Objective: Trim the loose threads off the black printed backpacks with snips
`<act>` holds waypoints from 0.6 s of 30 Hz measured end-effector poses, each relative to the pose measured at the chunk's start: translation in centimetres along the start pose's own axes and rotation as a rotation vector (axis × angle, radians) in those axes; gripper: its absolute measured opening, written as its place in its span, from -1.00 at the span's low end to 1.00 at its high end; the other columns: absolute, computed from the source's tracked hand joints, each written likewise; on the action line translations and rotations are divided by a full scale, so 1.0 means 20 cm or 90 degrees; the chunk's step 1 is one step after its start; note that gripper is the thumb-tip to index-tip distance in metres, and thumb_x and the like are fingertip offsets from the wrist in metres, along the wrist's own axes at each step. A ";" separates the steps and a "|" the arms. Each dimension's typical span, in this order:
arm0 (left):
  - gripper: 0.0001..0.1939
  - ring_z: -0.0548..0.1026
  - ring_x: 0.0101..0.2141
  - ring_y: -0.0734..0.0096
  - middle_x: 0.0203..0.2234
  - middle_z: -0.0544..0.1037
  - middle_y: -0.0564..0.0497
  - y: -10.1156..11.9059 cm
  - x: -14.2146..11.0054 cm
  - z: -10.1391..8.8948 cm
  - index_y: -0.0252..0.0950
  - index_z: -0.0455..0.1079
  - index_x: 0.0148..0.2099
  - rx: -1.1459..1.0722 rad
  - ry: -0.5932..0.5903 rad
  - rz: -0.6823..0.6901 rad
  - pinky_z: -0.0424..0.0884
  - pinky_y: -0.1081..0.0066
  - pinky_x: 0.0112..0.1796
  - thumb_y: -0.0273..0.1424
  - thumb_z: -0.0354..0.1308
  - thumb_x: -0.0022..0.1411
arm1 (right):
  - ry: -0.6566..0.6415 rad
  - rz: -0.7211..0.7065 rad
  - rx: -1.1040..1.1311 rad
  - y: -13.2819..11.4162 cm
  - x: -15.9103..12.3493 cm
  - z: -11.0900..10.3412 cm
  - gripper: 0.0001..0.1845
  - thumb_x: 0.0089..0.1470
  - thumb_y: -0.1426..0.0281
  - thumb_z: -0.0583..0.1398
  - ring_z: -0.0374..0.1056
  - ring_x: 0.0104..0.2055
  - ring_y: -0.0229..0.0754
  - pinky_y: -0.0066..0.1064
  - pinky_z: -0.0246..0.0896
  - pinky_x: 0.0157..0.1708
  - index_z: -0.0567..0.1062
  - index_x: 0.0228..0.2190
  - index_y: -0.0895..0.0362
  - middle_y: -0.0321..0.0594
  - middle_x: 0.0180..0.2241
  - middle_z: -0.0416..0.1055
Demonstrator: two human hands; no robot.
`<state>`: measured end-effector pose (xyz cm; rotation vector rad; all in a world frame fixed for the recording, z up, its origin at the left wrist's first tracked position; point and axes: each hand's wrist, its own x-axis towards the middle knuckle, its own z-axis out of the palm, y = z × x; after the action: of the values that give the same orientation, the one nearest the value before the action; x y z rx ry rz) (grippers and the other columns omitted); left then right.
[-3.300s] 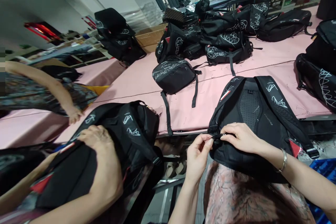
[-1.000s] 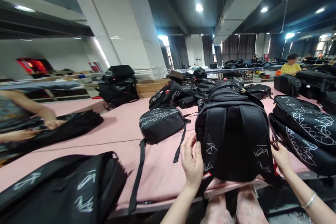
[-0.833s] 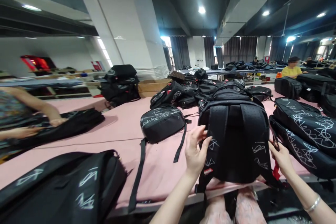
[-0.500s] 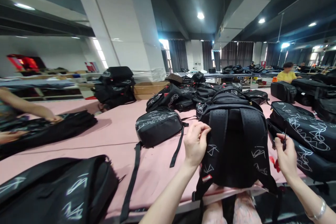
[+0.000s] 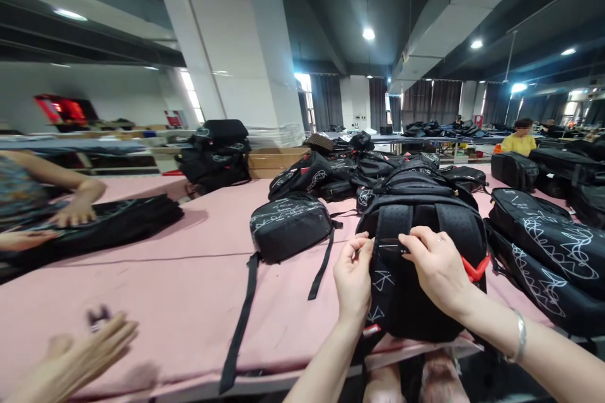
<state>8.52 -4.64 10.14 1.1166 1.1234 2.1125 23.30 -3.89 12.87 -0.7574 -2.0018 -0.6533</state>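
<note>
Pinching left hand [image 5: 353, 274] shut by a shoulder strap [image 5: 384, 289] of the black backpack [image 5: 425, 302], at the pink table's [image 5: 198, 302] near edge; gripping a small dark tool [image 5: 404, 250] in right hand [image 5: 439, 271]. Cannot see inside.

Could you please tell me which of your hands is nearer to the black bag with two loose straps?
Left. The left hand is to the right of the black bag, not touching it; the right hand is farther right, over the backpack.
</note>
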 end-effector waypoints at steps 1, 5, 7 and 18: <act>-0.70 0.40 -0.14 0.24 -0.25 0.45 -0.13 0.00 0.00 0.00 -0.37 0.33 -0.42 -0.013 -0.003 -0.005 0.27 0.34 -0.13 -0.20 0.21 -0.02 | -0.007 -0.007 -0.007 -0.01 0.00 0.00 -0.81 0.13 0.52 0.06 0.26 -0.36 -0.24 -0.39 0.04 -0.38 0.40 -0.20 0.19 -0.14 -0.27 0.35; -0.68 0.42 -0.13 0.24 -0.28 0.45 -0.11 -0.01 -0.02 0.01 -0.37 0.30 -0.45 -0.058 -0.028 -0.008 0.28 0.33 -0.12 -0.18 0.22 -0.03 | -0.024 -0.011 -0.029 -0.02 0.00 0.02 -0.81 0.12 0.55 0.07 0.25 -0.37 -0.25 -0.41 -0.02 -0.41 0.42 -0.23 0.20 -0.16 -0.33 0.35; -0.67 0.43 -0.14 0.23 -0.28 0.45 -0.11 -0.01 -0.02 0.01 -0.37 0.28 -0.46 -0.072 -0.041 -0.021 0.30 0.34 -0.13 -0.19 0.23 -0.03 | -0.021 -0.009 -0.021 -0.02 0.00 0.02 -0.83 0.12 0.55 0.07 0.24 -0.38 -0.26 -0.40 -0.03 -0.41 0.44 -0.27 0.19 -0.18 -0.35 0.35; -0.62 0.44 -0.17 0.26 -0.26 0.45 -0.10 -0.13 0.05 -0.21 -0.40 0.31 -0.49 -0.142 -0.067 -0.221 0.36 0.29 -0.15 -0.15 0.26 -0.09 | 0.035 0.072 0.138 0.11 -0.12 -0.09 -0.79 0.11 0.47 0.07 0.28 -0.25 -0.17 -0.35 0.16 -0.32 0.37 -0.18 0.17 -0.10 -0.28 0.32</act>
<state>4.59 -4.32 7.05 0.8500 0.9300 1.8326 26.88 -4.22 12.01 -0.7080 -1.9271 -0.3796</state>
